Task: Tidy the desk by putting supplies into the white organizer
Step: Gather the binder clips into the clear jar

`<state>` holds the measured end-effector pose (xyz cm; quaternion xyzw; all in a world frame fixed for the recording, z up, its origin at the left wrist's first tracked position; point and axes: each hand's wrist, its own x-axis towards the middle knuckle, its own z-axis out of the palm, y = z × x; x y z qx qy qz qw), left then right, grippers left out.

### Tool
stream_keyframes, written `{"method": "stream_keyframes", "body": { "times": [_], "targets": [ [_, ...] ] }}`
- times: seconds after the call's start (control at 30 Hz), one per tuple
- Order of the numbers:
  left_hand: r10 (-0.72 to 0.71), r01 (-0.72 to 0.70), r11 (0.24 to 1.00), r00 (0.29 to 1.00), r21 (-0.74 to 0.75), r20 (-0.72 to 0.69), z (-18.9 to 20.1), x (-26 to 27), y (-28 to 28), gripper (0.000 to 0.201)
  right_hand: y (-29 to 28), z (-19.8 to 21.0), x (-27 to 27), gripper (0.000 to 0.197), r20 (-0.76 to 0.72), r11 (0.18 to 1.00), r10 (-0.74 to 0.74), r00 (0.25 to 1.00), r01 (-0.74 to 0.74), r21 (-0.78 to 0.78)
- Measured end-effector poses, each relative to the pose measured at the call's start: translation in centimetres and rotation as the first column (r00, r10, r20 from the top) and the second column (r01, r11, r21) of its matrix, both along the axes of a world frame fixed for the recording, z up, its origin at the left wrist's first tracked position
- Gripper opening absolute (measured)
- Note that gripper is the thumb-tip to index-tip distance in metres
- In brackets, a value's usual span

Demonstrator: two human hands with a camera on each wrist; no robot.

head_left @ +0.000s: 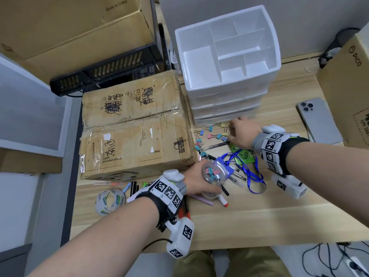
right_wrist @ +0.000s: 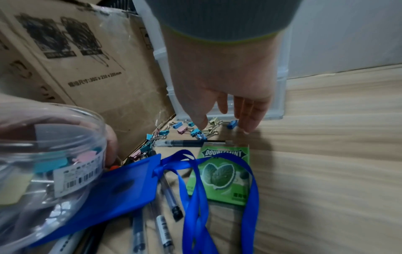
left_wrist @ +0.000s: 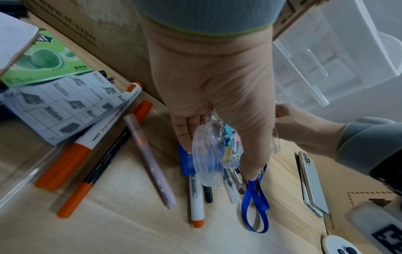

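Note:
The white organizer (head_left: 225, 96) stands at the back of the desk, with open compartments on top and clear drawers below. My left hand (head_left: 201, 180) grips a clear plastic jar (head_left: 214, 173) holding several coloured binder clips, lifted a little above the pens. Seen from the left wrist, the jar (left_wrist: 208, 154) sits between thumb and fingers. More loose binder clips (head_left: 211, 134) lie scattered at the organizer's base. My right hand (right_wrist: 224, 118) hovers over these clips (right_wrist: 191, 130), fingers straight and pointing down, holding nothing that I can see.
A big cardboard box (head_left: 135, 124) borders the clips on the left. Pens (head_left: 235, 176), a blue lanyard (head_left: 251, 176) with its badge holder (right_wrist: 121, 185) and a gum pack (right_wrist: 224, 175) lie mid-desk. Also here: tape roll (head_left: 109, 200), orange markers (left_wrist: 87, 146), phone (head_left: 319, 120).

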<state>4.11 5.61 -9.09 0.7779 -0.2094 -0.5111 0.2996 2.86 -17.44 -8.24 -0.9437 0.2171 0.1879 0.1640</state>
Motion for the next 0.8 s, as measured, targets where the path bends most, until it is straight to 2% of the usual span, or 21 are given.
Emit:
{"method": "stream_keyframes", "body": {
  "times": [0.1,0.3,0.5,0.63,0.8],
  "targets": [
    [0.008,-0.008,1.000,1.000,-0.005,0.006,0.5,-0.1,-0.2,0.081,0.5,-0.7,0.6,0.048,-0.016,1.000,-0.002,1.000,0.001,-0.016],
    [0.034,-0.034,0.999,0.999,0.002,0.000,0.6,-0.4,-0.1,0.080,1.9,-2.0,1.6,0.046,-0.008,0.999,0.040,0.999,-0.040,0.030],
    [0.024,-0.024,1.000,1.000,0.010,-0.006,0.5,-0.2,-0.1,0.080,2.6,-2.5,2.0,0.061,-0.007,0.998,0.029,1.000,-0.029,0.056],
    [0.015,-0.014,1.000,1.000,0.017,-0.010,0.3,-0.2,-0.2,0.077,3.1,-2.6,2.0,0.059,0.001,0.995,0.021,1.000,-0.021,0.096],
    [-0.004,0.005,1.000,1.000,0.018,-0.019,0.2,-0.1,-0.1,0.085,3.2,-2.5,1.6,0.053,0.023,0.994,0.039,0.999,-0.041,0.098]
  ]
}}
